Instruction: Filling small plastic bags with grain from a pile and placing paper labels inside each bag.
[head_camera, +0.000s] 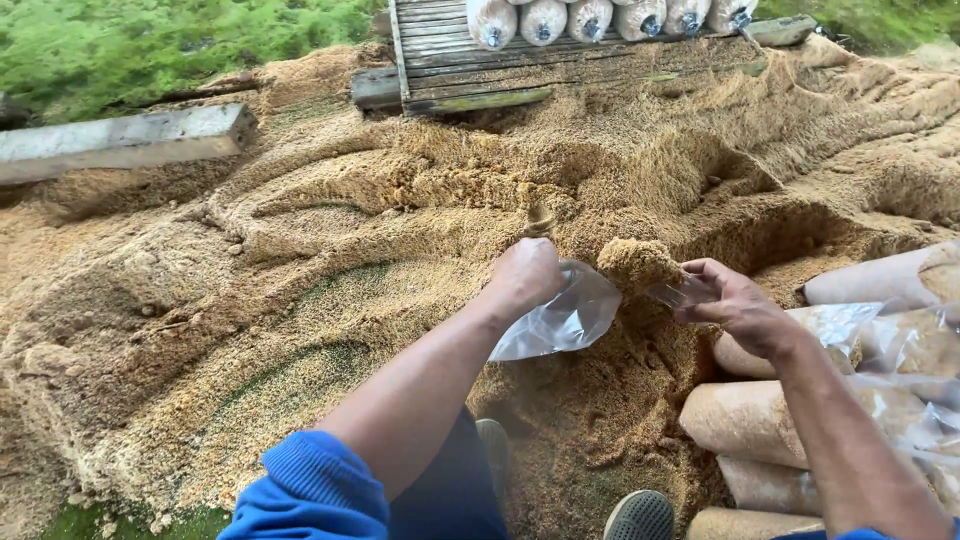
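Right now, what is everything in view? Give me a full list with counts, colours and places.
clear plastic bag: one, transparent, held open between both hands at centre
clump of sawdust: one, tan, at the bag's mouth by the right hand
sawdust pile: one large heap, tan-brown, across the ground
filled bags: several, tan under clear plastic, lying stacked at lower right
capped bags: a row of about six, whitish, on the wooden pallet at top
wooden pallet: one, grey, top centre
concrete beam: one, grey, upper left
grass: green, along the top
shoes: two, grey, bottom centre
left hand: grips the bag's left edge
right hand: grips its right edge
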